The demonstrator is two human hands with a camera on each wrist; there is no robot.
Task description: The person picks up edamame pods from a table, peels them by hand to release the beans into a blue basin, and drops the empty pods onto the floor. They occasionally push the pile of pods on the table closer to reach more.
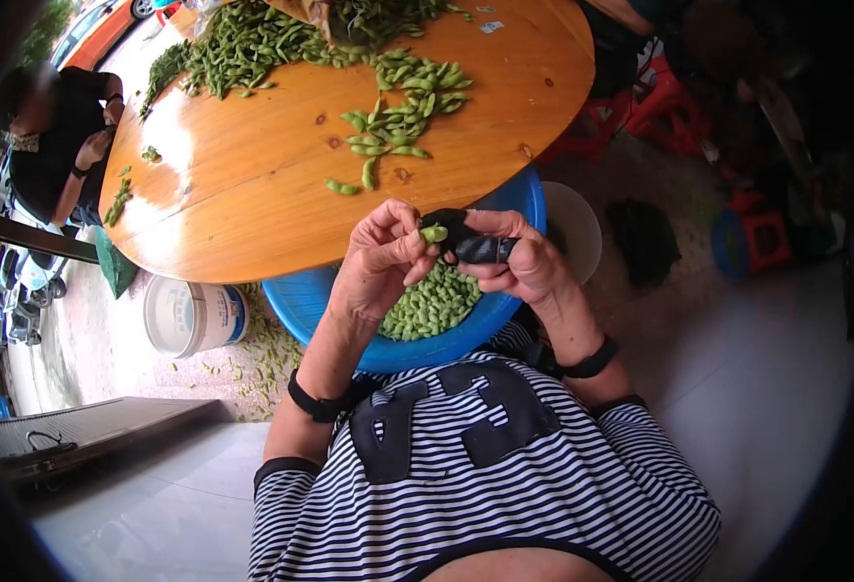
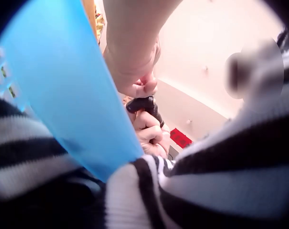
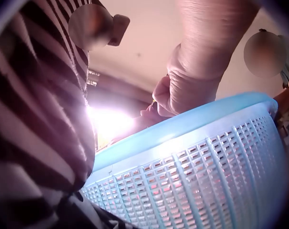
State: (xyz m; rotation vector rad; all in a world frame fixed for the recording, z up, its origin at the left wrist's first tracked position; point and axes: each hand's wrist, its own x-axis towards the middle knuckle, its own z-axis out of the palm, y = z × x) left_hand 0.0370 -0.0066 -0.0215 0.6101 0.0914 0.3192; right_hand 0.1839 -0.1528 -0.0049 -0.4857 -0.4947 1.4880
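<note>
In the head view my left hand pinches a green soybean pod between thumb and forefinger. My right hand meets it from the right, curled, its thumb and forefinger in black finger covers at the pod's end. Both hands are over a blue plastic basket holding many shelled green beans. The left wrist view shows the black finger cover just below my left hand. In the right wrist view my right hand is above the basket's rim, the pod mostly hidden.
Whole pods lie spread on the wooden table ahead, with a larger heap behind. A white bucket stands left of the basket, near husks on the floor. Another person is at the table's left; red stools stand right.
</note>
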